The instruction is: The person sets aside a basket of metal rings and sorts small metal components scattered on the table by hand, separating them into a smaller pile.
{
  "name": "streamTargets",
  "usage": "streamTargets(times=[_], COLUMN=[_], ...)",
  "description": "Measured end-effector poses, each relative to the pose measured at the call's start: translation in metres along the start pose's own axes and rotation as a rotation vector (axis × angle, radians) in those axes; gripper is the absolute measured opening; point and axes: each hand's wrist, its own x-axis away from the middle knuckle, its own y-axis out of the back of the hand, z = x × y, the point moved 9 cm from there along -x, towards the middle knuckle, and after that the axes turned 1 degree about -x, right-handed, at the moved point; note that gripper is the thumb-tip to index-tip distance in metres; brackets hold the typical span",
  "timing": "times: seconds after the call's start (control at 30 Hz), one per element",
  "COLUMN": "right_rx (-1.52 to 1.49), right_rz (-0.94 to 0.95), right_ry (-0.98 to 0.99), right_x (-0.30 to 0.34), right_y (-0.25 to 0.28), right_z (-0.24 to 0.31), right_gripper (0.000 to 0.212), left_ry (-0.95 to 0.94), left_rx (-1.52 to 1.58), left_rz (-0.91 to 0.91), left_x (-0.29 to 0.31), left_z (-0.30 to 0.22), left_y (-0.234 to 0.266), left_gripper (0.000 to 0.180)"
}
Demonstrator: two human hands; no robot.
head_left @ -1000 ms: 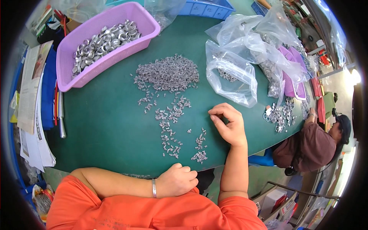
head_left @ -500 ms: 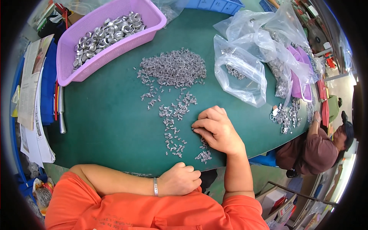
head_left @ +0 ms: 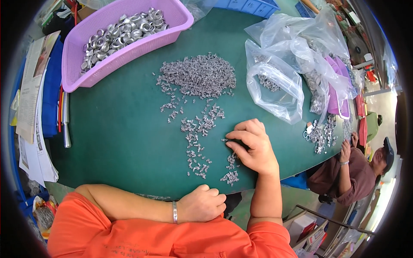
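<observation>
the right hand [head_left: 256, 148] reaches in over the table [head_left: 120, 129] with its thumb and forefinger curved toward each other, a narrow gap between their tips. a tiny metal piece [head_left: 224, 139] sits right at the forefinger's tip; whether it is pinched or only lies there, i cannot tell. the left hand [head_left: 202, 203] is curled into a loose fist by the table's near edge, its palm hidden, and a silvery bracelet [head_left: 175, 212] circles that wrist.

just below the right hand, a small cluster [head_left: 230, 176] of the same pieces lies close to the near edge. to its left, a scattered trail [head_left: 206, 122] of them runs up to the large grey pile [head_left: 198, 75], which is heaped toward the far edge.

farther out, a purple basket [head_left: 133, 52] of silvery rings [head_left: 124, 38] takes up the far left corner, with papers [head_left: 32, 107] along the left edge. a clear plastic bag [head_left: 269, 69] lies toward the far right, above a tangle of metal parts [head_left: 320, 133] by the right edge, where a person in a brown top [head_left: 361, 178] sits. a blue bin [head_left: 245, 5] stands at the far edge.
</observation>
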Motion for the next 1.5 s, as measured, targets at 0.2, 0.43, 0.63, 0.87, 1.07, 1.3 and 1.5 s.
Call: streamTargets(times=[0.2, 0.43, 0.63, 0.87, 1.07, 1.3, 1.5], right_rx=[-0.009, -0.041, -0.002, -0.192, 0.207, 0.273, 0.274], right_rz=[0.005, 0.017, 0.081, 0.167, 0.132, -0.119, 0.196], right_ry=[-0.038, -0.065, -0.023, -0.085, 0.026, 0.141, 0.264], right_x=[0.005, 0.008, 0.007, 0.039, 0.049, 0.034, 0.013], right_y=[0.005, 0.005, 0.002, -0.002, -0.027, -0.011, -0.042], right_z=[-0.011, -0.017, -0.01, 0.006, 0.036, 0.039, 0.081], right_gripper=[0.015, 0.015, 0.017, 0.044, 0.061, 0.019, 0.044], left_ry=[-0.002, -0.006, -0.002, -0.002, -0.063, -0.066, -0.062], left_rx=[-0.02, -0.023, 0.026, 0.052, 0.038, 0.041, 0.045], left_rz=[-0.013, -0.005, -0.035, -0.013, -0.001, 0.032, 0.037], left_x=[0.0, 0.0, -0.002, -0.001, 0.001, 0.003, 0.006], left_z=[-0.002, -0.002, -0.002, 0.001, -0.009, -0.01, -0.01], left_y=[0.002, 0.0, 0.002, 0.003, 0.003, -0.002, -0.004], left_gripper=[0.013, 0.013, 0.011, 0.008, 0.008, 0.006, 0.005])
